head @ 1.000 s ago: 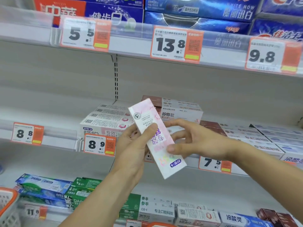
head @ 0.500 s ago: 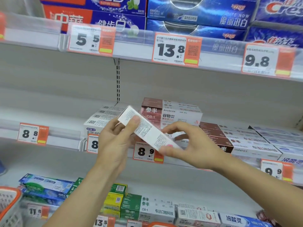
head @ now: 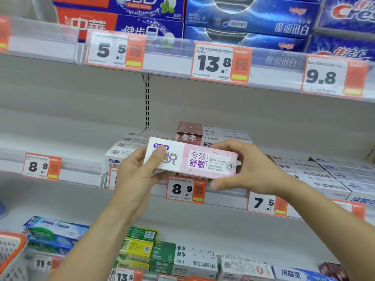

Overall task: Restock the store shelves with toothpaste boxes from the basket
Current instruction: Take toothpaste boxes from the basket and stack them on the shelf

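Observation:
A white and pink toothpaste box [head: 194, 160] lies level in front of the middle shelf [head: 71, 173], its printed front facing me. My left hand [head: 140, 175] grips its left end with the thumb across the front. My right hand [head: 249, 169] holds its right end, fingers over the top and thumb underneath. Just behind it, a stack of matching white boxes [head: 121, 151] sits on the middle shelf. The orange-rimmed basket [head: 12, 252] shows at the bottom left corner; its contents are hidden.
Brown and white boxes [head: 203, 134] stand behind the held box, more white boxes [head: 316, 175] to the right. Blue boxes [head: 249, 19] fill the top shelf, green and yellow ones [head: 142, 248] the bottom shelf. Bare middle-shelf space lies left, above the 8.8 tag [head: 41, 166].
The box has turned from tilted with its back toward me to level with its front facing me. Both hands rose slightly toward the middle shelf.

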